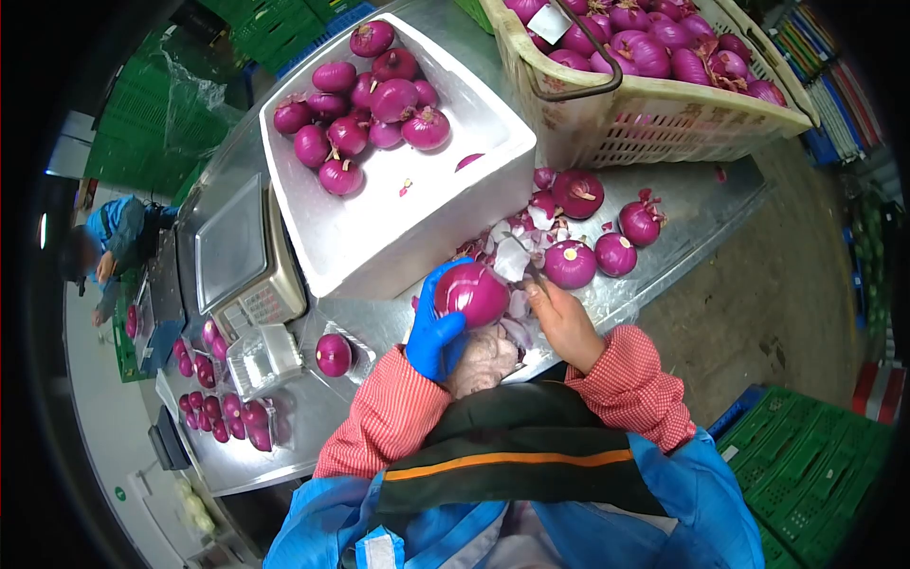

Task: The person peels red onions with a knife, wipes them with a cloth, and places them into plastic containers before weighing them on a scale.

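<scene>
My left hand [438,327], in a blue glove, is wrapped round a large red onion [474,294] in front of my body. Bare and closed, my right hand [566,322] grips a small knife [536,276], mostly hidden by the fingers, just right of that onion. Loose onion skins [512,256] lie beyond both hands on the metal table [626,280]. Several red onions [571,265] rest beside the skins, some with trimmed pale ends. Below the held onion lies a crumpled pinkish cloth or bag [485,360].
A white foam box [417,242] with several onions stands ahead. Behind it on the right is a full plastic crate [664,137]. A scale [248,256], clear tray [263,360] and packed onions [227,417] are at left. Green crates [806,465] stand right; another person [118,232] is far left.
</scene>
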A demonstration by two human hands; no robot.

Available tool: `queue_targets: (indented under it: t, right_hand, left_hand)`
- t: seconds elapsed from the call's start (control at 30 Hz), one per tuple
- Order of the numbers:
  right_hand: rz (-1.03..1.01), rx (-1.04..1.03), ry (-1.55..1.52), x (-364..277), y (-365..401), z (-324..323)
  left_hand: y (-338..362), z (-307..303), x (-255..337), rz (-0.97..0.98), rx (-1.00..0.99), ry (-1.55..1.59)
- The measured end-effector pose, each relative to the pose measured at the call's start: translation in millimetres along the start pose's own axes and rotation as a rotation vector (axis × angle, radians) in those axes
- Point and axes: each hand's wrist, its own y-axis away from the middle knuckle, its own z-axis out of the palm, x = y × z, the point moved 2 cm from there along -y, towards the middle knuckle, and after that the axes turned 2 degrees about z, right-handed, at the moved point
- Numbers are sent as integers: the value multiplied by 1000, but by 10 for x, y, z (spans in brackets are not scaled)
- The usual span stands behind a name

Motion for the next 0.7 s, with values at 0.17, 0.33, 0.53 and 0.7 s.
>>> queue_targets:
  t: [0.17, 0.33, 0.53, 0.7]
  right_hand:
    - [-275, 101, -140, -324, 36, 2]
    - [-260, 278, 111, -89, -213, 22]
    - [-372, 272, 382, -210, 29, -148]
    - [-656, 252, 687, -438, 221, -235]
  left_hand:
    - [-75, 87, 76, -131, -64, 114]
    - [-32, -39, -64, -179, -45, 264]
    - [-9, -111, 83, -217, -26, 260]
    - [-75, -116, 93, -205, -33, 295]
